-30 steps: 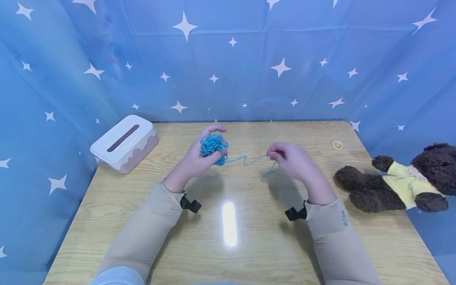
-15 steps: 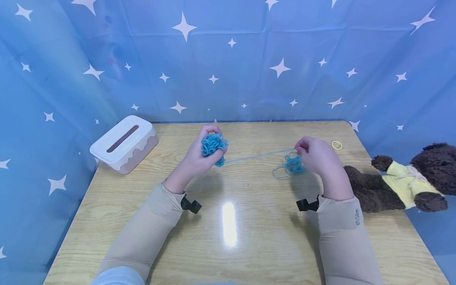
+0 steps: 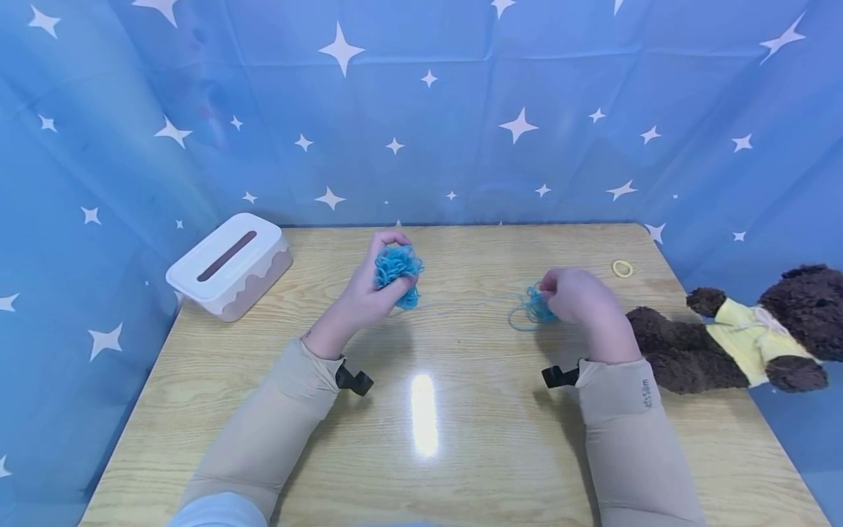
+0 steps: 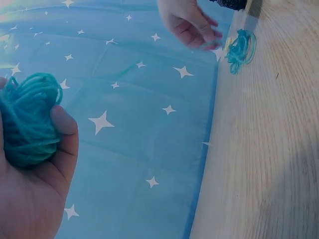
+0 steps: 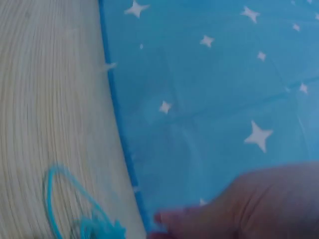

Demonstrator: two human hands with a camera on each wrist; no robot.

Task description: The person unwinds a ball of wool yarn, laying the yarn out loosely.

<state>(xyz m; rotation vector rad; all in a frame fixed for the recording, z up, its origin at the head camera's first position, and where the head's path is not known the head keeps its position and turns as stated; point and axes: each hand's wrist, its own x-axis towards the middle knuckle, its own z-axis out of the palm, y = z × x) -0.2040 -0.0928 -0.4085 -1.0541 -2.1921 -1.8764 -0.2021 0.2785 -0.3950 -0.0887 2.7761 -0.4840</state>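
A ball of blue yarn [image 3: 397, 268] is gripped in my left hand [image 3: 369, 293], thumb and fingers curled round it above the table. In the left wrist view the wound ball [image 4: 32, 119] fills the palm. A thin, blurred strand [image 3: 461, 304] runs from it toward my right hand [image 3: 582, 300]. The right fingers pinch at that strand, just above a loose tangle of blue yarn [image 3: 538, 307]. The tangle [image 4: 240, 51] lies on the table in the left wrist view. In the right wrist view the right hand [image 5: 249, 209] is blurred and its fingertips are partly cut off.
On the wooden table [image 3: 461, 424] a white tissue box [image 3: 230, 263] stands at the back left. A yellow ring [image 3: 622, 268] lies at the back right. A brown teddy bear [image 3: 698, 359] in a yellow top lies across the right edge. A starry blue curtain [image 3: 448, 110] hangs behind.
My right hand pulled the strand out to the right, then came slightly back left and down; the strand went from slack to taut to slack. The left hand stays nearly in place with the ball.
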